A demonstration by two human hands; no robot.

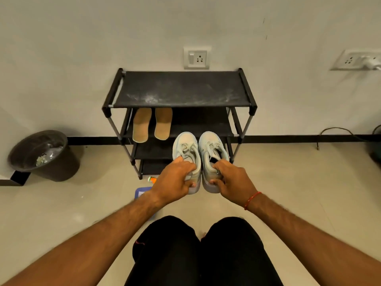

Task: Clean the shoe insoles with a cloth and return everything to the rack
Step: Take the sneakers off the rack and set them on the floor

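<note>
The left hand (175,180) grips the heel end of the left shoe (186,145): the fingers curl over the collar and the thumb presses under the sole. The right hand (231,178) grips the heel end of the right shoe (211,143) in the same manner, with fingers hooked into the opening and the thumb under the sole. A red thread (252,200) encircles the right wrist. Both shoes are pale grey-green, laced, and held side by side, nearly touching, with the toes pointing toward the rack (181,89). The shoes sit before the right half of the rack's front edge, level with its lower shelves; whether they rest on a shelf cannot be told. The rack is black, stands against the wall, and its top shelf carries pale dust marks. On the second shelf, toward its left end, two tan insoles (141,125) lie side by side, with their ends reaching the shelf's front edge. On the floor (288,182) below the left hand lie a small orange-and-green item (152,179) and a blue object (142,191), both partly hidden. A dark bin (41,155) containing litter stands on the floor, well to the left of the rack. A wall socket (196,57) is mounted above the rack's rear edge.
</note>
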